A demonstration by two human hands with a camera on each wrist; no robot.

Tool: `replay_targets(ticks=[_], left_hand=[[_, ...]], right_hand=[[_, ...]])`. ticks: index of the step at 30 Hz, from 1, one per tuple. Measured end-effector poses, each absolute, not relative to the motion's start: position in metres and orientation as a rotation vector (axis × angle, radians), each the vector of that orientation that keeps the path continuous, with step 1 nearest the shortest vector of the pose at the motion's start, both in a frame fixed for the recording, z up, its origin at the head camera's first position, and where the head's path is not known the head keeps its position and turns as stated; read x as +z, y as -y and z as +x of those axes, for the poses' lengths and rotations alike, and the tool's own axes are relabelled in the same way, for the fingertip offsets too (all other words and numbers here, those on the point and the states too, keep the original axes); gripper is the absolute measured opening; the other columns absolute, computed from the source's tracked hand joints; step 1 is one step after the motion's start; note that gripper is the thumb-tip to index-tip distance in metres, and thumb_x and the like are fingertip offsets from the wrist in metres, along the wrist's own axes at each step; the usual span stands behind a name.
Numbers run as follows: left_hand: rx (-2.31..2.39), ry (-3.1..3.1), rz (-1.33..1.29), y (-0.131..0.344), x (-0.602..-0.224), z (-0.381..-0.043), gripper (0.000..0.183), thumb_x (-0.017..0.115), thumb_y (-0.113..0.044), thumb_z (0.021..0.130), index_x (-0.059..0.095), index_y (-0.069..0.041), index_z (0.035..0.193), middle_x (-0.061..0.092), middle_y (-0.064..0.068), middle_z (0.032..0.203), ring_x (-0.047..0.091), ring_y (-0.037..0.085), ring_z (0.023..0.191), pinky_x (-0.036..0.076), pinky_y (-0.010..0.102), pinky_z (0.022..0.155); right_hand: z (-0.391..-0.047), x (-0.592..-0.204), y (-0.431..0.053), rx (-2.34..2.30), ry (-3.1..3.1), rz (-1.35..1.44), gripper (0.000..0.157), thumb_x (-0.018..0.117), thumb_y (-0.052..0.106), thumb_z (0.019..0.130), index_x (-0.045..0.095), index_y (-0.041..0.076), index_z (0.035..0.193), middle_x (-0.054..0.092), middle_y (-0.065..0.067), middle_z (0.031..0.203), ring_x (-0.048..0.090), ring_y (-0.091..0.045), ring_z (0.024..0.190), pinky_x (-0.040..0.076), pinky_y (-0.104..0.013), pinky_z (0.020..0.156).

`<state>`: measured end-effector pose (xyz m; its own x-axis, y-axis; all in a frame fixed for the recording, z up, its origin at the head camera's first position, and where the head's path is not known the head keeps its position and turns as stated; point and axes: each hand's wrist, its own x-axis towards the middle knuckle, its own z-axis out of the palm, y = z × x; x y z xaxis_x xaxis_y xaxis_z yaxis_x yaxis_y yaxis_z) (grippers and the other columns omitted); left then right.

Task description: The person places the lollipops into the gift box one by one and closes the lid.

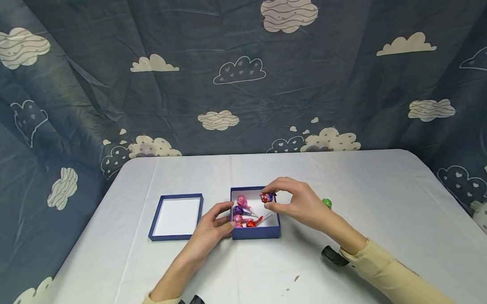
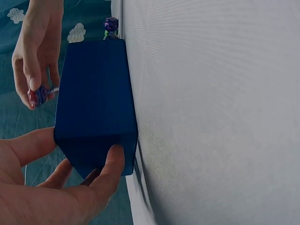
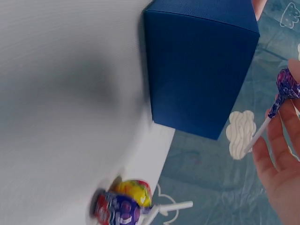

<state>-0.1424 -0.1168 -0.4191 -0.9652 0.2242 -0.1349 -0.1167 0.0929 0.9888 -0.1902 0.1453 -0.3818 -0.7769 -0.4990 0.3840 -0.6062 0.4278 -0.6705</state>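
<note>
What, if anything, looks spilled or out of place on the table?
Small brown specks mark the white tablecloth on the near side of the blue box; odd against otherwise plain cloth. Stains or crumbs, I can't tell.

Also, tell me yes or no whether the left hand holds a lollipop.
No, the left hand holds the left side of the blue box, while the right hand pinches a lollipop.

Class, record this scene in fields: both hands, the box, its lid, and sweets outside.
Left hand: touches the box on its left side
Right hand: pinches a wrapped lollipop above the box
Box: blue, open, other lollipops inside
Lid: lies left of the box, inside up
Outside: yellow lollipop and purple lollipop, right of the box
</note>
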Motion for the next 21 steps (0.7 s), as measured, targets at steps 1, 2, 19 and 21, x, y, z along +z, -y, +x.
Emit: replay_targets(ticks=[1,2,19,21], left_hand=[[1.958,-2.120,0.109,0.117,-0.419,-0.142,0.053,0.060,-0.003,0.093,0.045,-0.005,0.144,0.039,0.017,0.149,0.051,0.035,0.125,0.052,0.040,0.091],[1.958,-2.119,0.111,0.117,-0.419,-0.143,0.053,0.060,-0.004,0.093,0.045,-0.005,0.144,0.039,0.017,0.149,0.051,0.035,0.125,0.052,0.039,0.091],[1.989,-2.087,0.154,0.118,-0.417,-0.140,0.052,0.060,-0.003,0.093,0.045,-0.004,0.143,0.038,0.019,0.149,0.050,0.038,0.126,0.051,0.041,0.092],[1.984,-2.085,0.154,0.119,-0.417,-0.141,0.053,0.060,-0.003,0.093,0.044,-0.003,0.144,0.038,0.020,0.149,0.050,0.038,0.127,0.051,0.040,0.092]], right_hand=[[-0.192,-0.382,-0.143,1.278,2.548,1.008,0.028,0.079,0.024,0.085,0.071,0.026,0.112,0.065,0.019,0.106,0.059,-0.006,0.104,0.046,-0.039,0.094],[-0.194,-0.383,-0.141,1.281,2.549,1.025,0.028,0.078,0.024,0.086,0.071,0.025,0.112,0.065,0.019,0.106,0.059,-0.006,0.104,0.047,-0.039,0.094],[-0.221,-0.400,-0.117,1.244,2.703,1.187,0.029,0.079,0.018,0.085,0.072,0.014,0.113,0.066,0.014,0.103,0.060,-0.016,0.097,0.049,-0.046,0.087],[-0.222,-0.400,-0.114,1.256,2.719,1.189,0.029,0.079,0.017,0.084,0.073,0.013,0.113,0.066,0.014,0.103,0.060,-0.013,0.097,0.049,-0.045,0.088]])
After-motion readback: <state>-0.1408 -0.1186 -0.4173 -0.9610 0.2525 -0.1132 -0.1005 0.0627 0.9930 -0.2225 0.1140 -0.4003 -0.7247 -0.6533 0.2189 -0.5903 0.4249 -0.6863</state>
